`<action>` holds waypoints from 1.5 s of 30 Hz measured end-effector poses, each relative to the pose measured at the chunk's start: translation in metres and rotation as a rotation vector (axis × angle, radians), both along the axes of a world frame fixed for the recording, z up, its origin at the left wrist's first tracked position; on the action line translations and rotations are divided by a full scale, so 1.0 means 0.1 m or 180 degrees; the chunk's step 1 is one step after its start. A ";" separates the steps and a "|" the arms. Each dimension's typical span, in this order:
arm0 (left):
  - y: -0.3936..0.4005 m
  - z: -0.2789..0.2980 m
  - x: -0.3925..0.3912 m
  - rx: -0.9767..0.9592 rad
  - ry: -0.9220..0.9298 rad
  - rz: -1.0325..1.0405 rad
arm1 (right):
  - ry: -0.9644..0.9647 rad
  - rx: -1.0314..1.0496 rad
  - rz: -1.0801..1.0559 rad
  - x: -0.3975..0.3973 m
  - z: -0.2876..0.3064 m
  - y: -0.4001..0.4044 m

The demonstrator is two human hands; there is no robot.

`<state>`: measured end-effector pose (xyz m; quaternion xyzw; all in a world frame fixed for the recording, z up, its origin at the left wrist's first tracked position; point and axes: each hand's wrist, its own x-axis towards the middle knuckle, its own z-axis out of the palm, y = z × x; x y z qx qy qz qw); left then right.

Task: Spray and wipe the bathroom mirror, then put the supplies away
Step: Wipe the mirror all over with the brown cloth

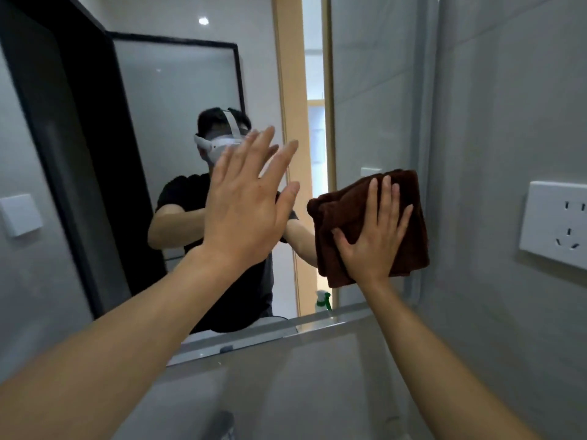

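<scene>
Mirror (178, 122): hanging on the grey wall straight ahead, reflecting the person and the doorway; its right edge is running down just beside the brown cloth.
Stage: wiping looks to be under way; I judge the spraying is done, since neither hand is holding the bottle, though no wet streaks are showing on the glass.
Cloth (346, 211): folded into a thick pad, lying flat at the mirror's right edge, part of it seeming to overlap onto the wall tile.
Right hand (374, 230): pressing the cloth flat, fingers straight and slightly spread, thumb out to the left; nothing is being pinched.
Left hand (244, 201): raised in front of the glass, palm forward, fingers straight and fanned; whether it is touching the mirror I cannot tell.
Spray bottle (323, 300): showing only as a green-topped reflection near the mirror's lower right corner, so it is standing somewhere below or behind, out of direct sight.
Left to do: probably the rest of the glass, then stowing cloth and bottle.
Edges: the ledge (330, 323) is bounding strokes below; the wall socket (556, 223) is sitting on the right wall, near the cloth but apart from it.
Open room: most free glass is lying up and to the left of the cloth.
</scene>
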<state>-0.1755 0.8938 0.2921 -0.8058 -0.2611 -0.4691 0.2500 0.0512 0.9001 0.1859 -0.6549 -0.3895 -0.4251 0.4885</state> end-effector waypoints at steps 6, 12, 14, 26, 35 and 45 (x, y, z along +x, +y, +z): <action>-0.04 -0.54 0.41 0.0144 0.0392 0.0046 | 0.0127 0.0027 0.0059 0.13 -0.53 -0.03; -0.04 -0.76 0.77 0.0079 0.0672 0.0240 | 0.0266 -0.0214 0.0168 0.13 -0.72 -0.07; -0.08 -0.78 0.89 0.0089 0.0698 0.0242 | 0.0271 -0.0246 0.0252 0.12 -0.70 -0.10; -0.25 -0.68 1.11 -0.0440 0.0588 0.0282 | 0.0416 -0.0548 0.0589 0.13 -0.66 -0.29; -0.56 -0.29 0.56 -0.1142 0.0130 -0.0254 | 0.0389 -0.0971 0.1611 -0.06 -0.34 -0.90; -1.03 -0.24 -1.15 -0.1386 0.0121 0.0550 | -0.0007 -0.2387 0.3536 -1.13 0.24 -1.10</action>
